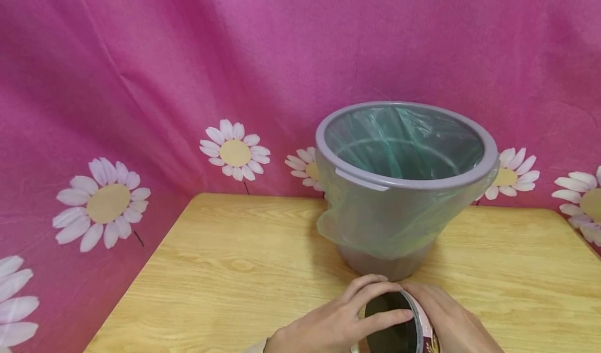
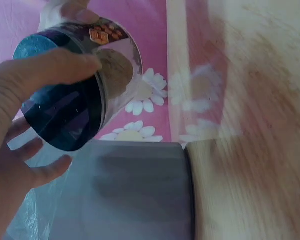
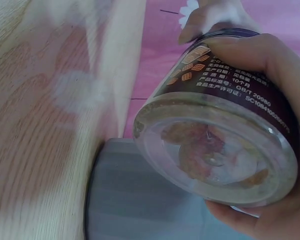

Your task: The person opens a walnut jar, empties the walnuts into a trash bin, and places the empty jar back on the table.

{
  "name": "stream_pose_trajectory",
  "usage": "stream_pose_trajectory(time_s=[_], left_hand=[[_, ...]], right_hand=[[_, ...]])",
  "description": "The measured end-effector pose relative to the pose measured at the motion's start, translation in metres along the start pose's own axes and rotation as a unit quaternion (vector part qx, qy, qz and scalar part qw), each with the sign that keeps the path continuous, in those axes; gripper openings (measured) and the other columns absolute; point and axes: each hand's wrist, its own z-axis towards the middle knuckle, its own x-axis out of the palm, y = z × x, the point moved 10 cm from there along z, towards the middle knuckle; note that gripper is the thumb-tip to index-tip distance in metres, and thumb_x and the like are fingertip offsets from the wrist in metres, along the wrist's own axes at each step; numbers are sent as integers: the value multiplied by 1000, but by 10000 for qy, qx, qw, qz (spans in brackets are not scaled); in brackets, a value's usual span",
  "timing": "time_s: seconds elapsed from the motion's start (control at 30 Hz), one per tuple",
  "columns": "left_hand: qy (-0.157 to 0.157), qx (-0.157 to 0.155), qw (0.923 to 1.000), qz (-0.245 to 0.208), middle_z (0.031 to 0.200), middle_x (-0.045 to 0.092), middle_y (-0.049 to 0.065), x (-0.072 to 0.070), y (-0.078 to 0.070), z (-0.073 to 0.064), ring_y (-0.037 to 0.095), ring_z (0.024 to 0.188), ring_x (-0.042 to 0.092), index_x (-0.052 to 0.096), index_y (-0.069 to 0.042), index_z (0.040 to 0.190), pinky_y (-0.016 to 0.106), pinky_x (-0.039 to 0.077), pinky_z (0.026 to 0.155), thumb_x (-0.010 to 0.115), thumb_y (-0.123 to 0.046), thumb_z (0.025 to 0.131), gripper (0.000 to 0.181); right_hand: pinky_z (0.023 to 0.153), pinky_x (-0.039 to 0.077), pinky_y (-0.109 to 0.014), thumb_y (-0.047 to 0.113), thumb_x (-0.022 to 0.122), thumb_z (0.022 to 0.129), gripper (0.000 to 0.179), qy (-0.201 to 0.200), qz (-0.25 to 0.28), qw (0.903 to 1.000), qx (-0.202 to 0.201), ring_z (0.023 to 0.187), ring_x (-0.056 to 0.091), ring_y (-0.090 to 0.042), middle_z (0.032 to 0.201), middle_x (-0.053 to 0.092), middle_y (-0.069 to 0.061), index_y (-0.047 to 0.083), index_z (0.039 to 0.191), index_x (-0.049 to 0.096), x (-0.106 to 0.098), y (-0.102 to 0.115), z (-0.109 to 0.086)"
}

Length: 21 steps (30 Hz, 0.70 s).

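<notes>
A clear jar with a dark printed label is held on its side, tilted, low in the head view. My right hand grips the jar's body, and its thumb lies along the label in the right wrist view. The jar's dark, glossy lid faces my left hand. Left fingers curve over the lid's edge, with the thumb across it in the left wrist view. Brownish pieces show through the jar's bottom. Whether the lid is loose, I cannot tell.
Just beyond the hands a grey waste bin stands upright on the wooden table. A thin green bag lines it and hangs over its outside below the rim. Behind the table hangs a pink cloth with white daisies.
</notes>
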Motion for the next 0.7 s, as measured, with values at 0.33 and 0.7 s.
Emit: stream_pose_trajectory(time_s=[0.33, 0.7], left_hand=[[-136, -57, 9999, 24, 156, 12, 1, -4, 3, 0, 13, 142, 14, 21, -20, 153, 22, 21, 112, 76, -37, 82, 91], [-162, -92, 9998, -111, 156, 13, 0, -3, 4, -2, 12, 141, 15, 21, -20, 153, 22, 24, 111, 77, -36, 82, 92]], right_hand=[[75, 55, -37, 70, 82, 50, 101, 10, -21, 10000, 3, 101, 53, -5, 121, 54, 17, 23, 133, 51, -1, -1, 2], [75, 55, -39, 69, 83, 50, 100, -301, -178, 9987, -379, 101, 54, -6, 120, 57, 12, 17, 130, 55, -2, 6, 2]])
